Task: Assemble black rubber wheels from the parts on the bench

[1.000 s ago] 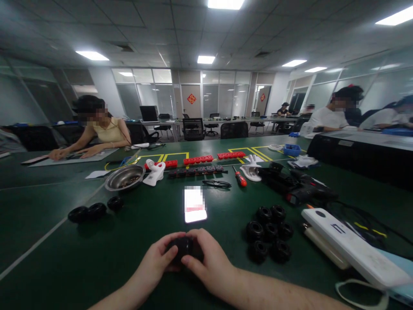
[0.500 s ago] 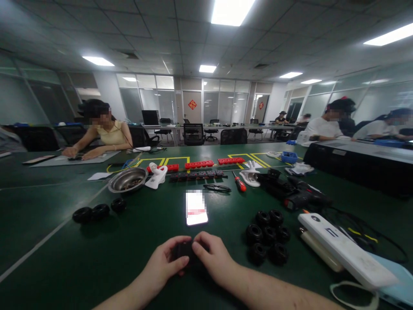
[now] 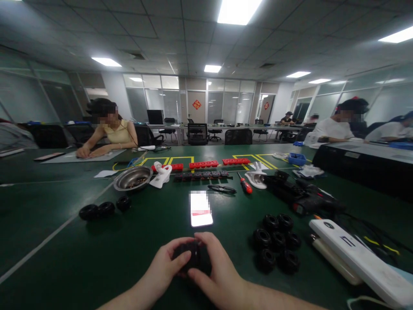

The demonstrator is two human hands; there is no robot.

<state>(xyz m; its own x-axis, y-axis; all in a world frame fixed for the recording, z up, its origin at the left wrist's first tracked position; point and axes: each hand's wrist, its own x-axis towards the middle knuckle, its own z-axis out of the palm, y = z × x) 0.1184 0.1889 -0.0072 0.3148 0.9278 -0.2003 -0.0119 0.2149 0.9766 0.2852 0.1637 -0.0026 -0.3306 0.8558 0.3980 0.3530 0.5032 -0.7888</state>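
Risk noted: the small black rubber wheel (image 3: 194,258), held just above the green table (image 3: 97,258) at the near edge, could have slipped from the fingertips and rolled right into the cluster of loose black wheels (image 3: 277,245), since the hold was fingertip-only. Left hand (image 3: 164,269) and right hand (image 3: 216,275) were both closed on the wheel from either side, thumbs on top, forearms converging from the near edge. Lit phone (image 3: 200,209) lay just beyond.
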